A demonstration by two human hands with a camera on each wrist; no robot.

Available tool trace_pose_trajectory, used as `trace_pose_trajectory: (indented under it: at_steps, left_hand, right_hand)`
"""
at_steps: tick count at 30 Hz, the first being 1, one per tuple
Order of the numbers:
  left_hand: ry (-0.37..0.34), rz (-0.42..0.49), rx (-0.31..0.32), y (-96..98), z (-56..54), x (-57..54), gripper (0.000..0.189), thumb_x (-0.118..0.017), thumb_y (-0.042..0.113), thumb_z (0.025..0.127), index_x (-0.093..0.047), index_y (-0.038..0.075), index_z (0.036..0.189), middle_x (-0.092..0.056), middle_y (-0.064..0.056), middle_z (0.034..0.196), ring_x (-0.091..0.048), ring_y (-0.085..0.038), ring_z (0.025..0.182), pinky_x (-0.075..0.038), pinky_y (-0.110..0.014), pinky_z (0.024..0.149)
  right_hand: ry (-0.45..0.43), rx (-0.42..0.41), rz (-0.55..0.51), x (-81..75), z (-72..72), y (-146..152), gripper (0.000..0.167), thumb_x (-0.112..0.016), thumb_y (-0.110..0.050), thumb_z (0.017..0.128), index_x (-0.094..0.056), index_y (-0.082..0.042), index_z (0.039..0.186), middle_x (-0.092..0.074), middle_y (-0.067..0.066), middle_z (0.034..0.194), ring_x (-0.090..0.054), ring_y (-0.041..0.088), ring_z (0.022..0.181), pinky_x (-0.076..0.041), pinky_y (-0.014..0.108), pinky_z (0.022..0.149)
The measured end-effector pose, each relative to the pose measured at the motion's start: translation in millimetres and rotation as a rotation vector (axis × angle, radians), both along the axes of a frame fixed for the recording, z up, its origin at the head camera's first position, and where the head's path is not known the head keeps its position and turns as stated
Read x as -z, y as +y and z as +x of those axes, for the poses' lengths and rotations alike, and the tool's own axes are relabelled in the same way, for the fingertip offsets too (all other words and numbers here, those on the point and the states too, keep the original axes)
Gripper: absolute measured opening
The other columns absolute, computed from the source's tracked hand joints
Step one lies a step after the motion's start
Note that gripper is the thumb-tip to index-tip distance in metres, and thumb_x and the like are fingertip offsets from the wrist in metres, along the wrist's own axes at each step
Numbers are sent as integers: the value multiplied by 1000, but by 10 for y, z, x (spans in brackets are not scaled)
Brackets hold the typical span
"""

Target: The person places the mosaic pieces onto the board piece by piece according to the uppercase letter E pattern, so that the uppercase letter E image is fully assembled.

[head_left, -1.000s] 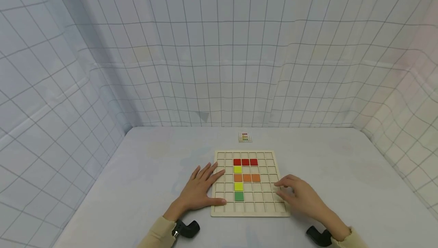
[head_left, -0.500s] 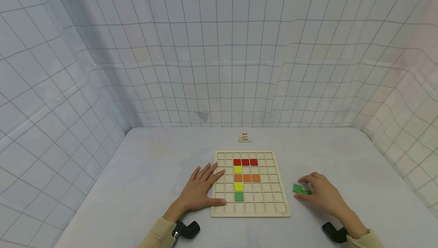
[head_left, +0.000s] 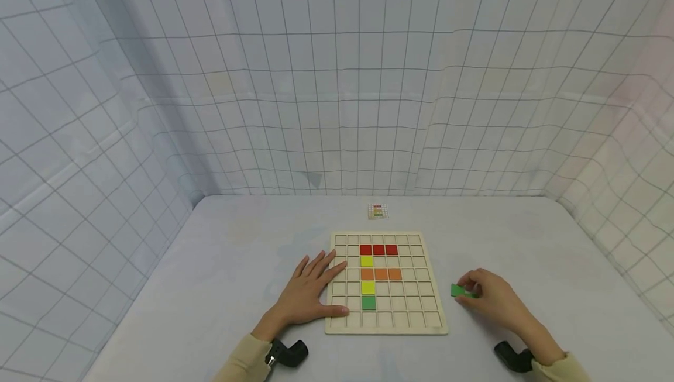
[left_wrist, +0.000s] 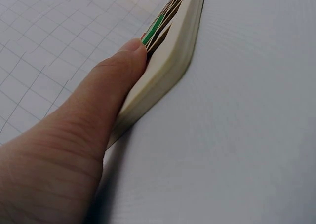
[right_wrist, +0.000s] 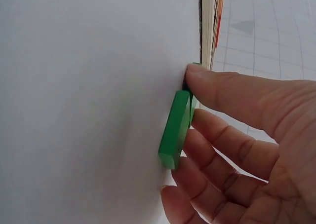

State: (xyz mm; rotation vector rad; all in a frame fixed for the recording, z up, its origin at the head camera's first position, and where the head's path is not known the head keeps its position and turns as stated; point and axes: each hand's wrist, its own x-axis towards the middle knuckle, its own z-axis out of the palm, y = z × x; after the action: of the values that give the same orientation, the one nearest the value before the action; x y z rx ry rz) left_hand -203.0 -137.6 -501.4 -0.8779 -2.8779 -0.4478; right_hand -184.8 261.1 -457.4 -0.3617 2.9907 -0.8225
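Observation:
My left hand rests with fingers spread on the left edge of a pale wooden grid board. Its thumb lies along the near rim in the left wrist view. On the board are red tiles, yellow tiles, orange tiles and one green tile. Right of the board, my right hand pinches a loose green tile between thumb and fingers, low over the table. A second loose green tile sits under the palm, partly hidden in the head view.
A small card with a coloured grid pattern lies behind the board. The white table meets a checked cloth backdrop at its far edge. Similar cloth hangs at both sides.
My right hand has moved right, from the board's right edge to the loose green tiles, and its fingers have closed on one. The left hand has stayed on the board.

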Motion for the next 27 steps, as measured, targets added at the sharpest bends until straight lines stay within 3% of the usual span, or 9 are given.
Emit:
trace_pose_trajectory:
  at_steps: [9, 18, 27]
  left_hand:
    - [-1, 21, 8, 4, 7, -18, 95, -49, 79, 76, -29, 26, 151, -16, -4, 157, -11, -25, 143, -4, -51, 112]
    - [1, 16, 5, 9, 6, -11, 95, -49, 80, 75, -29, 26, 151, -17, -4, 157, -11, -25, 143, -5, -51, 111]
    - [-15, 3, -4, 10, -1, -11, 95, -48, 81, 75, -26, 29, 152, -14, -2, 158, -8, -22, 143, -2, -49, 112]
  right_hand:
    - [-1, -49, -19, 8, -38, -41, 23, -82, -16, 74, -64, -12, 87, -54, -5, 77, -46, 11, 67, -41, 27, 58]
    - [-12, -43, -77, 25, -33, -76, 29, -83, -11, 71, -58, -12, 87, -54, -5, 74, -49, 12, 68, -42, 26, 57]
    - [92, -78, -116, 26, 10, -160, 26, -79, -7, 76, -54, -15, 82, -50, -10, 68, -46, 6, 61, -40, 23, 52]
